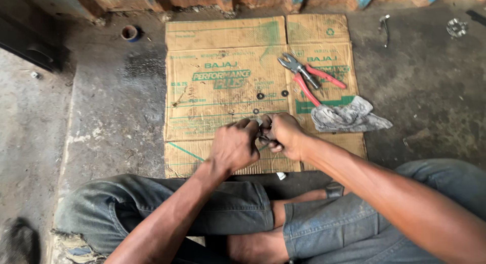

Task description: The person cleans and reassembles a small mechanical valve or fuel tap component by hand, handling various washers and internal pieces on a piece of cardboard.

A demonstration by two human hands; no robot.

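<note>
I sit cross-legged on a concrete floor in front of a flattened cardboard sheet point(212, 87). My left hand point(234, 145) and my right hand point(284, 135) meet above the sheet's near edge, fingers closed together around a small dark metal part point(263, 128) that is mostly hidden between them. Beyond the hands, on the cardboard, lie two small dark rings point(260, 96) and another tiny round piece point(255, 111). Red-handled pliers point(309, 79) rest on the sheet's right half, jaws pointing away to the left.
A crumpled grey rag point(349, 117) lies at the cardboard's right edge. A small roll of tape point(129, 32) sits at the back left, a metal tool point(385, 26) and a round metal part point(456, 27) at the back right. A wall base runs along the top.
</note>
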